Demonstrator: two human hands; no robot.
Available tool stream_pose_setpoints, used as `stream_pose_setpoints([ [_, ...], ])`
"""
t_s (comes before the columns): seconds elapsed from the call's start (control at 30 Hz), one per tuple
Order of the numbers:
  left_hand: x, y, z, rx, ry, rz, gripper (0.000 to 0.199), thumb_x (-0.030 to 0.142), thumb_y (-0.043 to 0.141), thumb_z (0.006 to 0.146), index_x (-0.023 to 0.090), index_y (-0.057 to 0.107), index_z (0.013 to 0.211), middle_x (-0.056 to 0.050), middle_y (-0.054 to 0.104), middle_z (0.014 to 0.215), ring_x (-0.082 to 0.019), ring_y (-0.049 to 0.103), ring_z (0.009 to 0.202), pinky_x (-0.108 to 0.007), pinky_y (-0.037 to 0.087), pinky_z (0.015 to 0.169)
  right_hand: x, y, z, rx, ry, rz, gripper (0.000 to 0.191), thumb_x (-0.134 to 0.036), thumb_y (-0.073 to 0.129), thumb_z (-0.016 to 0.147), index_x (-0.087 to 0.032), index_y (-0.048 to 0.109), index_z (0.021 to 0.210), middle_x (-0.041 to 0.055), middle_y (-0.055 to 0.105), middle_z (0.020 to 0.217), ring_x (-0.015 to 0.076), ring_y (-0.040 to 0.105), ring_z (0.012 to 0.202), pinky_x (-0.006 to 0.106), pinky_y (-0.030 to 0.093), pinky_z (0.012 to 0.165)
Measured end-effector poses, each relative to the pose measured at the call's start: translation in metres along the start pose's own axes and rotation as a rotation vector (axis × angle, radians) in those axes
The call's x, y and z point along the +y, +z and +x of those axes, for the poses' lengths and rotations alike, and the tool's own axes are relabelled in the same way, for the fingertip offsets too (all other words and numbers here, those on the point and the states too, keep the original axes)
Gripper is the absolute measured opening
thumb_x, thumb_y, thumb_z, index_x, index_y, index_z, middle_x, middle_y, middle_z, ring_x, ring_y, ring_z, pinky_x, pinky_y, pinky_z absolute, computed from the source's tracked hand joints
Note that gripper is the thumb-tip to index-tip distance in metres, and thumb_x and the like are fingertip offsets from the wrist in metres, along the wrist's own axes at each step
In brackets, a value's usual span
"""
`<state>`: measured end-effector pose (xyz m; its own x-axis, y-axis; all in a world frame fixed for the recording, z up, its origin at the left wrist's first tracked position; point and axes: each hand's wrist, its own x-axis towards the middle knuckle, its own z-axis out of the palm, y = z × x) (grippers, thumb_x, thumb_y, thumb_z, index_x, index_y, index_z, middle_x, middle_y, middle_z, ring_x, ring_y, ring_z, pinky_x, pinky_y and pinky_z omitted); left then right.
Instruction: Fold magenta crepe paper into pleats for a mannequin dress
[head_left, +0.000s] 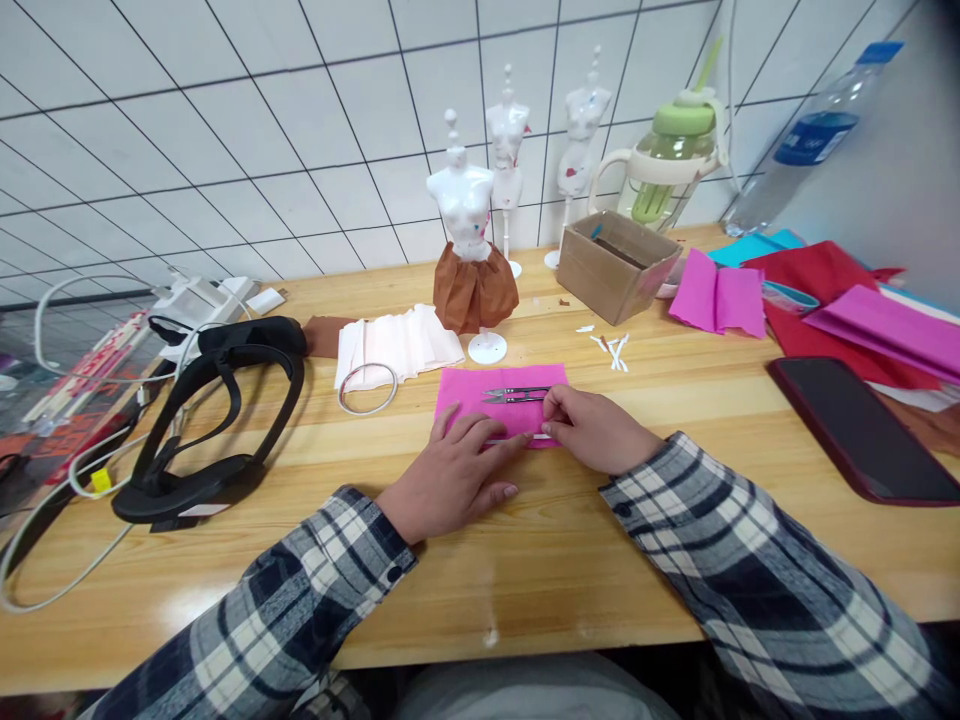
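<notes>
A bright pink sheet point(465, 385), seemingly crepe paper or thin cloth, lies flat on the wooden table in front of me. My left hand point(457, 470) rests palm down across its near left edge, fingers stretched and apart. Along the near edge runs a narrow white strip point(540, 436), partly covered by my left fingers. My right hand point(592, 425) is closed in a pinch at the strip's right end; the fingertips are partly hidden. Small dark thread snips point(516, 395) lie on the sheet, blades to the left, their handle end beside my right fingers.
White mannequin forms stand behind, the nearest point(461, 205) wearing a brown skirt point(474, 290). White scraps point(616, 350) lie near a cardboard box point(615, 270). Left are pale pleated fabric point(397, 345), a ring point(367, 390) and a black headset point(217, 480); right, a phone point(862, 430) and coloured sheets point(810, 290).
</notes>
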<state>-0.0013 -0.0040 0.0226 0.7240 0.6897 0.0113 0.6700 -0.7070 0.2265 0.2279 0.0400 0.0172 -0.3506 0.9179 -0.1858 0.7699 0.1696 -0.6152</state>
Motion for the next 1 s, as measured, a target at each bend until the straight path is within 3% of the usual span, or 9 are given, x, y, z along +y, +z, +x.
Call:
stream_pose_setpoints([
  [0.43, 0.001, -0.001, 0.001, 0.010, -0.036, -0.038, 0.057, 0.048, 0.041, 0.095, 0.021, 0.037, 0.145, -0.011, 0.052, 0.132, -0.028, 0.041, 0.125, -0.056, 0.015, 0.114, 0.000, -0.012, -0.002, -0.012, -0.039, 0.097, 0.004, -0.020, 0.056, 0.081, -0.022, 0.052, 0.080, -0.0027, 0.058, 0.074, 0.0135, 0.052, 0.068, 0.024, 0.036, 0.062],
  [0.73, -0.001, 0.000, 0.002, 0.002, -0.005, 0.002, 0.054, 0.047, 0.043, 0.094, 0.028, 0.039, 0.145, -0.011, 0.052, 0.128, -0.029, 0.041, 0.124, -0.060, 0.017, 0.113, -0.007, -0.003, -0.002, -0.017, -0.009, -0.085, 0.005, -0.018, 0.052, 0.083, -0.022, 0.049, 0.081, -0.0007, 0.062, 0.078, 0.0150, 0.055, 0.072, 0.026, 0.033, 0.064],
  [1.0, 0.001, 0.003, 0.003, -0.005, -0.022, 0.040, 0.055, 0.051, 0.041, 0.094, 0.028, 0.041, 0.144, -0.011, 0.052, 0.129, -0.029, 0.041, 0.124, -0.060, 0.015, 0.113, -0.009, -0.005, -0.004, -0.012, -0.023, -0.119, 0.005, -0.016, 0.050, 0.082, -0.022, 0.049, 0.083, -0.0001, 0.063, 0.079, 0.0153, 0.057, 0.073, 0.026, 0.035, 0.064],
])
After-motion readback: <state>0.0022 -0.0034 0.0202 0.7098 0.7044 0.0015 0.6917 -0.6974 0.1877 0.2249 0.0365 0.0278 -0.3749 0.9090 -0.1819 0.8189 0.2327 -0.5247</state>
